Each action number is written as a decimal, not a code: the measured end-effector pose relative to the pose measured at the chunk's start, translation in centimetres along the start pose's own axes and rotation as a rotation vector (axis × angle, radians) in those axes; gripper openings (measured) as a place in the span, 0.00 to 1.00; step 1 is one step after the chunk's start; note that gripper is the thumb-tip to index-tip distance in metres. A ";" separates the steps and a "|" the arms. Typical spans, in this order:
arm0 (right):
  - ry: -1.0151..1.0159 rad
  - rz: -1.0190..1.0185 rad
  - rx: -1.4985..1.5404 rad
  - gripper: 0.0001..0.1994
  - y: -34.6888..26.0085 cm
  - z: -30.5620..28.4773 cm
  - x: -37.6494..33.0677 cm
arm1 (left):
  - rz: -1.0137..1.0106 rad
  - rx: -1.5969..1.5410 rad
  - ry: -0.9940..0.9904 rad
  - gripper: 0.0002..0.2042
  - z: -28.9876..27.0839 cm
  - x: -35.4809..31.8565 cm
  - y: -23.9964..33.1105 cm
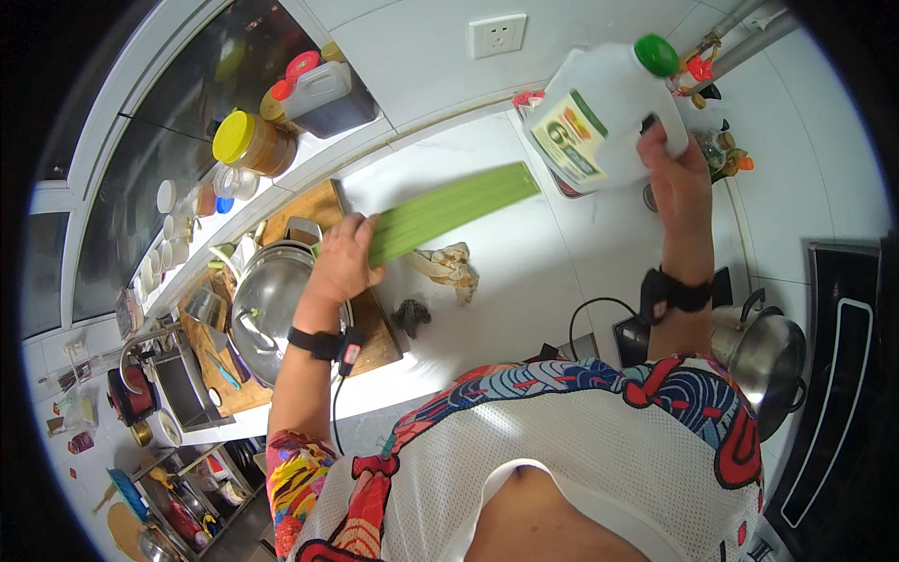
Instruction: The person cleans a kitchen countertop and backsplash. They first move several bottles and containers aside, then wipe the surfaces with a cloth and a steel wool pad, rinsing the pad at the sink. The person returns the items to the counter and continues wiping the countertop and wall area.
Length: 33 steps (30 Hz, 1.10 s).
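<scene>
left hand (345, 258) clamped on a bunch of green celery stalks (449, 211), stalks run up and right from the fist, held above the white tabletop (524, 281). right hand (676, 173) gripped on the handle of a white plastic jug (599, 117) with green cap, lifted, tilted, above and right of the celery tips. hands well apart. between them on the tabletop: pale peeled scraps (449, 264), small dark lump (410, 316). under the left wrist: steel wok (267, 309) on a wooden board (379, 342). steel pot (763, 356) below the right forearm.
</scene>
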State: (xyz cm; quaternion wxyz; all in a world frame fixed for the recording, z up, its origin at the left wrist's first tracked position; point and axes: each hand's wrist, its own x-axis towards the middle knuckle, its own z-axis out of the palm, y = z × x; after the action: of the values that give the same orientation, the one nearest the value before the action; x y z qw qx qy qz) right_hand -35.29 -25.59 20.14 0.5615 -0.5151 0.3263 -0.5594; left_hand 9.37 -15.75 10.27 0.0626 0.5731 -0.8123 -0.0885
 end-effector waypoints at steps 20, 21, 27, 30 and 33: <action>0.264 0.339 -0.120 0.08 3.1 -4.5 -10.1 | -0.244 0.160 -0.079 0.31 12.6 11.2 -6.2; 0.237 0.337 -0.091 0.09 3.2 -4.7 -10.2 | -0.280 0.141 -0.064 0.29 13.2 11.4 -5.8; 0.235 0.333 -0.021 0.10 3.8 -5.2 -10.3 | -0.203 0.167 0.055 0.18 16.1 12.8 -1.4; 0.249 0.351 -0.033 0.09 4.1 -5.2 -10.4 | -0.169 0.258 0.043 0.11 16.3 13.5 -0.3; 0.256 0.369 -0.037 0.09 4.4 -5.2 -10.6 | -0.149 0.233 -0.021 0.08 16.6 13.8 -0.2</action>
State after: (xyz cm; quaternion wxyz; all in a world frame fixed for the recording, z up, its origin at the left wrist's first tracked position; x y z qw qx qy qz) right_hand -40.66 -17.14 12.43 0.5989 -0.3815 0.4939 -0.5019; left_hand 1.55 -27.60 -5.96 -0.0198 0.6341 -0.7730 -0.0039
